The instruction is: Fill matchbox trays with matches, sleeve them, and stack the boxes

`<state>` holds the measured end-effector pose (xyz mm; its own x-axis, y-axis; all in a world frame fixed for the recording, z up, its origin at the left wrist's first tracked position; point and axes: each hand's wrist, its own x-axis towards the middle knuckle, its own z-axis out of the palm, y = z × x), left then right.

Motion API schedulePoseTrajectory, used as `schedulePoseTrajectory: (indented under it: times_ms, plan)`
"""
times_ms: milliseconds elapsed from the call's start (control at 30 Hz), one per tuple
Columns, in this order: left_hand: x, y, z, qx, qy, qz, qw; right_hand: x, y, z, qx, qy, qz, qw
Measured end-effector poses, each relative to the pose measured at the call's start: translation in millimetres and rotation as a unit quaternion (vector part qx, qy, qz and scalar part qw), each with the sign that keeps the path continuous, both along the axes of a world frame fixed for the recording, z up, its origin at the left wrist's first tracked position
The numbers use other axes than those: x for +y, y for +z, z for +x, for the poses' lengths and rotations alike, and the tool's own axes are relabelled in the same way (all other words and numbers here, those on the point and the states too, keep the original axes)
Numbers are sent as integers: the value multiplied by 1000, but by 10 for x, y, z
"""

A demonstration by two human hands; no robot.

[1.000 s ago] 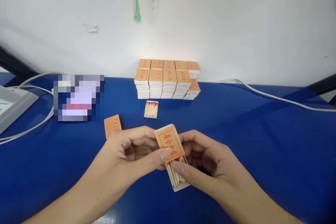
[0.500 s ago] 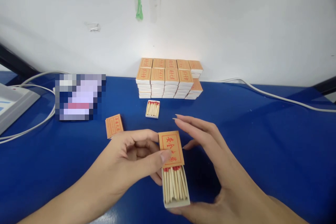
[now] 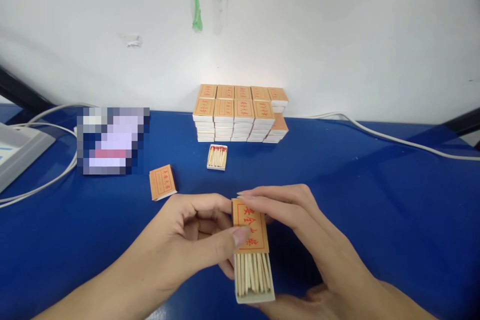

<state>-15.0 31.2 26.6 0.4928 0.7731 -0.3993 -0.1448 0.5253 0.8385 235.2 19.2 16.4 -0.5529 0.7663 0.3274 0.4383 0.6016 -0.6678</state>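
A matchbox (image 3: 259,232) with a tan sleeve and red print is held up above the blue table. Its white tray sticks out toward me, full of matches (image 3: 254,275) whose heads are hidden under the sleeve. My left hand (image 3: 183,245) grips the sleeve from the left, thumb on top. My right hand (image 3: 315,240) is closed around the box lengthwise: fingertips at the sleeve's far end, thumb by the tray's near end, partly hidden.
Beyond lies a sleeveless tray of red-headed matches (image 3: 217,157). Another matchbox (image 3: 163,182) lies to the left. Stacked matchboxes (image 3: 234,110) stand against the white wall. A blurred-out phone-like object (image 3: 116,142) and white cables (image 3: 382,137) are on the blue table (image 3: 393,210).
My right fingers have come down onto the sleeve's far end. The tray has slid further into the sleeve, covering the match heads. The box sits slightly lower and to the right.
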Motion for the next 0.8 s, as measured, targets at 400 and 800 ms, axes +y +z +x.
schedulePoseTrajectory:
  times_ms: [400, 800]
  plan:
    - [-22, -45, -26, -19, -23, 14, 999, 23, -31, 8, 22, -19, 1, 1000]
    - [-109, -74, -47, 113, 56, 136, 983, 32, -49, 40, 60, -22, -7, 998]
